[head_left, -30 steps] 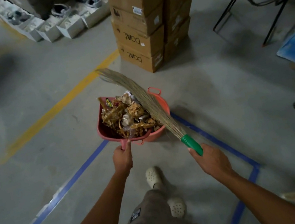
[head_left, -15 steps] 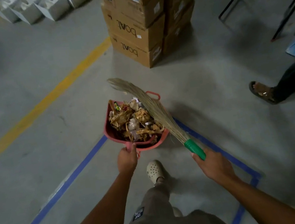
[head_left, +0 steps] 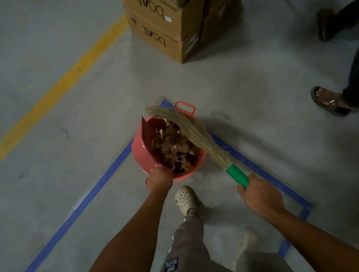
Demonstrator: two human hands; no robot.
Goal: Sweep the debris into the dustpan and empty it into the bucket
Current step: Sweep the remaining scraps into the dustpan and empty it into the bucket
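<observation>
Pink bucket stands on concrete floor, inside corner of blue tape line. Dark red dustpan tipped steeply over bucket's left side. Left hand at bucket's near rim, fingers curled tight round dustpan handle. Debris, brown and blurred, within bucket rim, between dustpan and broom. Broom bristles lie across bucket's right side. Right hand near-right of bucket, fingers wrapped round broom's green grip. Stacked cardboard boxes beyond bucket. Another person's sandalled foot well right of bucket.

Debris motion-blurred; dustpan handle hidden under left hand.
</observation>
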